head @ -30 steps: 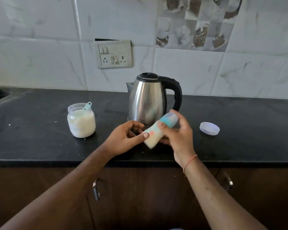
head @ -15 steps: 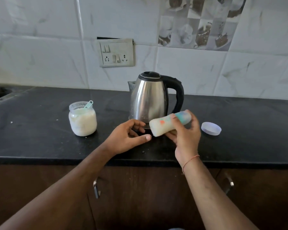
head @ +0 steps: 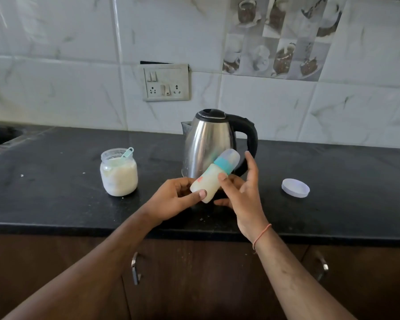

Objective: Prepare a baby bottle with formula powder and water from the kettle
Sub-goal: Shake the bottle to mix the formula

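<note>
A capped baby bottle point(head: 211, 177) with a teal collar and milky contents is tilted, cap up and to the right, just in front of the steel kettle point(head: 209, 140). My right hand point(head: 241, 196) holds it round the middle, thumb on the front, one finger stretched up beside the cap. My left hand point(head: 174, 199) holds its base, thumb pressed on the lower end. A glass jar of formula powder point(head: 118, 175) with a teal scoop in it stands open to the left on the black counter point(head: 56, 181).
The jar's white lid point(head: 295, 187) lies flat on the counter to the right of the kettle. A switch and socket plate point(head: 166, 82) is on the tiled wall behind. A sink edge point(head: 0, 137) shows far left. Cabinet doors with metal handles point(head: 135, 267) lie below.
The bottle swung from nearly level back to tilted with the cap up. My left hand, apart from it half a second ago, now holds its base.
</note>
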Tool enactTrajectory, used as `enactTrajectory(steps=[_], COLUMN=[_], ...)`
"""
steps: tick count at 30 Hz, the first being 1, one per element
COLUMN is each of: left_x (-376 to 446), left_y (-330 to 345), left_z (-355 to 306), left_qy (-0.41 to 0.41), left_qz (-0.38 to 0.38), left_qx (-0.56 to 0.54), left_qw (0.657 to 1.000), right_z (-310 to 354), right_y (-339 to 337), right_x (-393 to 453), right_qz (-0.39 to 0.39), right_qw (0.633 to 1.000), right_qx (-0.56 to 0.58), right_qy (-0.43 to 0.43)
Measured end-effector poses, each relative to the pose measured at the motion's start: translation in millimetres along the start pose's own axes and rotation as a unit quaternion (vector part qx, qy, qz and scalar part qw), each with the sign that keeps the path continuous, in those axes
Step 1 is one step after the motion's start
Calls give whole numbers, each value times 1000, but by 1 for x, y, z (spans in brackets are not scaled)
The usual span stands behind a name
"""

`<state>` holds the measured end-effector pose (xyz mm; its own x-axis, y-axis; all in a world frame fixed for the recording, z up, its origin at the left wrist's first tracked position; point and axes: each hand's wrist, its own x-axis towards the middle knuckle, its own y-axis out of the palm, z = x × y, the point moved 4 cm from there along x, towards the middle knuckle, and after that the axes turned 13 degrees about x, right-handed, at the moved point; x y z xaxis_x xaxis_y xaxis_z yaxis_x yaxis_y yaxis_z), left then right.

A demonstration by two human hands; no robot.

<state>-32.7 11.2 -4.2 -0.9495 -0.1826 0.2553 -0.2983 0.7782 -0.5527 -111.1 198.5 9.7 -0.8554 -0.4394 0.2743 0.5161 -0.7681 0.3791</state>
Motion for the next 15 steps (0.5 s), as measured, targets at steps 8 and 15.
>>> enactTrajectory(steps=[8,15], left_x=[0,-3], left_y=[6,6], left_z=[3,-5], left_qy=[18,36], left_qz=[72,32], left_qx=[-43,57], left_qw=[996,997], right_z=[0,9], right_y=[6,-20], right_x=[-1,-1], right_qz=[57,-140], right_qw=[998,976], right_qx=[11,168], right_qy=[38,-24])
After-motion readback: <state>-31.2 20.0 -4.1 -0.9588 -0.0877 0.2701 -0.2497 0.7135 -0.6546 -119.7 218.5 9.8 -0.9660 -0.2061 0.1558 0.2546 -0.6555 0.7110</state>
